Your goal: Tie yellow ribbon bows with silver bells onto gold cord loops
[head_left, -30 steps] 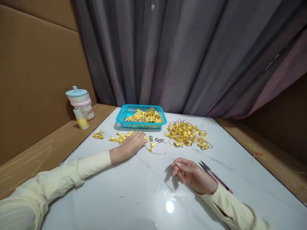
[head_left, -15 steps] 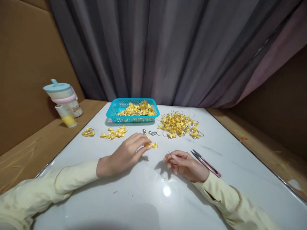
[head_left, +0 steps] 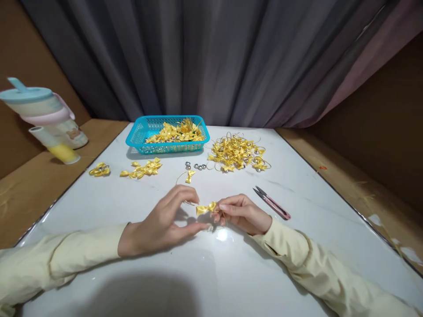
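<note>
A yellow satin ribbon bow (head_left: 205,208) is between my two hands, just above the white table. My right hand (head_left: 246,214) is closed in a pinch at the bow's right end, and a thin gold cord trails from those fingertips. Around the bow's left side my left hand (head_left: 165,221) is open, thumb and fingers spread apart. A bit of gold cord shows by its index finger; whether it touches is unclear. Another yellow bow (head_left: 190,176) with a cord lies just beyond my left hand. Small silver heart-shaped pieces (head_left: 200,167) sit behind it.
A blue basket (head_left: 165,149) of yellow bows stands at the back. Right of it is a heap of corded bows (head_left: 236,152). Loose bows (head_left: 142,168) lie to the left. Pink-handled thread snips (head_left: 271,203) rest beyond my right hand. A lidded cup (head_left: 49,114) stands far left.
The bow has passed from my left hand's pinch to my right hand. My left fingers have spread, and my hands have come closer together. The camera view has shifted.
</note>
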Motion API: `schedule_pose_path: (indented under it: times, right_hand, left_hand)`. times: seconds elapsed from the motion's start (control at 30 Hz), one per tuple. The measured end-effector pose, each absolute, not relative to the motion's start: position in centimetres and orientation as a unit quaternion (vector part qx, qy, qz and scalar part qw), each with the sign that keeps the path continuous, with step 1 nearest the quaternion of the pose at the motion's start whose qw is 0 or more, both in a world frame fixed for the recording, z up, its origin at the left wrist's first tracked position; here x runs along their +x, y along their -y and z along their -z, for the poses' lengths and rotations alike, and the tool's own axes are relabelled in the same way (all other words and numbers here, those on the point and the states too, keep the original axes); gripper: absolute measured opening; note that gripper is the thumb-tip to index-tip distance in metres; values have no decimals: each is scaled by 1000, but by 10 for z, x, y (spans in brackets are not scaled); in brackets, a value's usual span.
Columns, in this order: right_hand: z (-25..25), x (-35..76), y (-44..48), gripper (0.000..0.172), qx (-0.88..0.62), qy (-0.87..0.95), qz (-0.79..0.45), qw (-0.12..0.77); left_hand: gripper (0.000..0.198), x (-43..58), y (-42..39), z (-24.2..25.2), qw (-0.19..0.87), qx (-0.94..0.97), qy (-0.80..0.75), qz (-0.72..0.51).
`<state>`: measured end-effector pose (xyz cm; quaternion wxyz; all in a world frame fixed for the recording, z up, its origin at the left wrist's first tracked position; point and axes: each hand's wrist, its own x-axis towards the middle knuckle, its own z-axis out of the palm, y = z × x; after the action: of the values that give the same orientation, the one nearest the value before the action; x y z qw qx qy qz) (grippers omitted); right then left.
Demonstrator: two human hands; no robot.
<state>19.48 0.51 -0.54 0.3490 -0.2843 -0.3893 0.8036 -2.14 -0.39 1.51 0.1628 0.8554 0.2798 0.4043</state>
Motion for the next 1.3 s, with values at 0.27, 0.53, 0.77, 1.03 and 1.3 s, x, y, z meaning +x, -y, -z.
schedule_pose_path:
  times: [0.27, 0.53, 0.77, 1.03, 1.3]
  right_hand:
    - [5, 193, -4, 18, -296, 409, -787, 355]
    - [11, 191, -2, 14, -315, 477, -745, 344]
    - [-1, 188, 2, 17, -310, 522, -741, 287]
    - [2, 186, 5, 17, -305, 566, -710, 289]
    - [6, 183, 11, 13, -302, 712, -539, 334]
  left_hand:
    - [11, -24, 7, 1, 220, 837, -350, -359]
    - [19, -11, 4, -2, 550, 684, -422, -225]
    - [21, -12, 1, -10, 649, 643, -360, -191]
    - [30, -15, -9, -5, 722, 585, -311, -197]
    - [27, -8, -8, -11, 636, 638, -407, -152]
